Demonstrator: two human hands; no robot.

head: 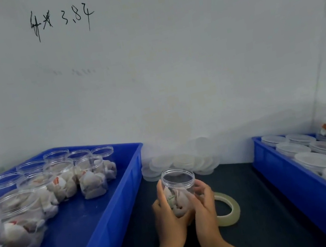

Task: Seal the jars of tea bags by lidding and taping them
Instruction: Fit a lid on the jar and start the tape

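A clear plastic jar with tea bags inside and no lid stands over the dark table between my two hands. My left hand wraps round its left side. On the other side, my right hand curls its fingers round the jar's right flank. A roll of clear tape lies flat on the table just right of my right hand. A pile of loose translucent lids rests against the wall behind the jar.
A blue tray on the left holds several open jars of tea bags. Another blue tray on the right holds several lidded jars. A white wall stands close behind.
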